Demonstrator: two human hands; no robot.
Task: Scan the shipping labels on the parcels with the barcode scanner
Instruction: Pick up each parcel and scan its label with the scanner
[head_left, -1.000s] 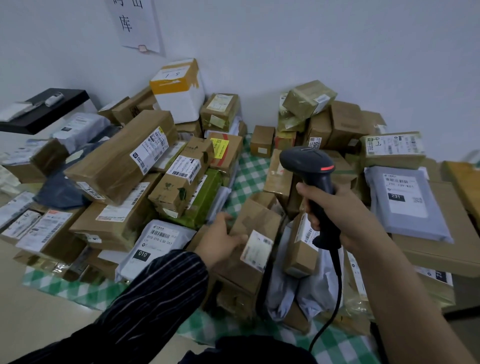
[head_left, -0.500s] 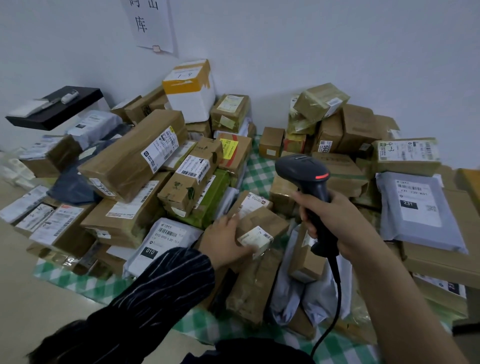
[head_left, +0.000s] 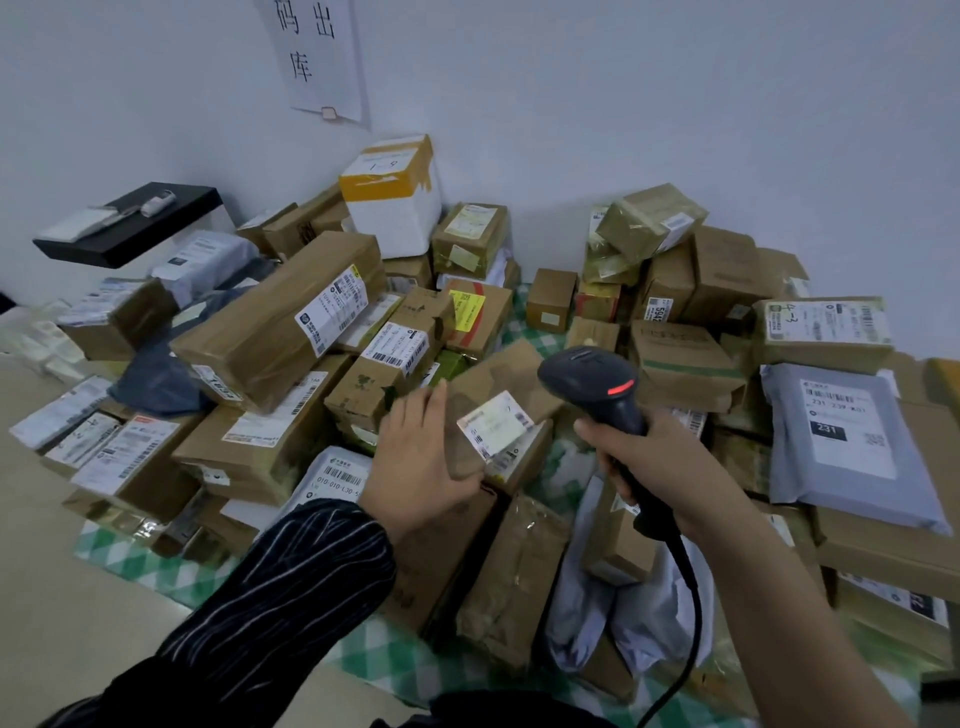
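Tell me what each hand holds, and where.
Right hand grips the barcode scanner by its handle. Left hand presses flat against the labelled parcel at its left end.

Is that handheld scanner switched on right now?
On, it appears: a red light glows on the head of the barcode scanner, which the right hand grips by its handle.

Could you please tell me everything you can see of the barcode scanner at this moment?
The barcode scanner is a black, matte, plastic-looking handheld gun with a rounded head and slim handle. A red light strip glows on the head's side. The right hand wraps the handle, holding it upright over the parcels, head aimed forward into the pile. A black cable runs from the handle's base down out of view.
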